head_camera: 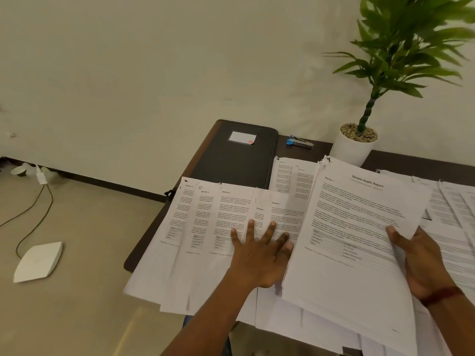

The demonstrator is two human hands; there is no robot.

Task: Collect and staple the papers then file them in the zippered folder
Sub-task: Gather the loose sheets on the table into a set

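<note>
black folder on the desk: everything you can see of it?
The black folder lies flat and looks closed at the far left corner of the table. It has a matte leather-like cover, rounded corners and a white label card with a red dot near its far edge. The fanned papers overlap its near edge; the blue stapler lies to its right, apart. No hand touches it: the left hand presses those papers, the right hand holds a report stack.
</note>
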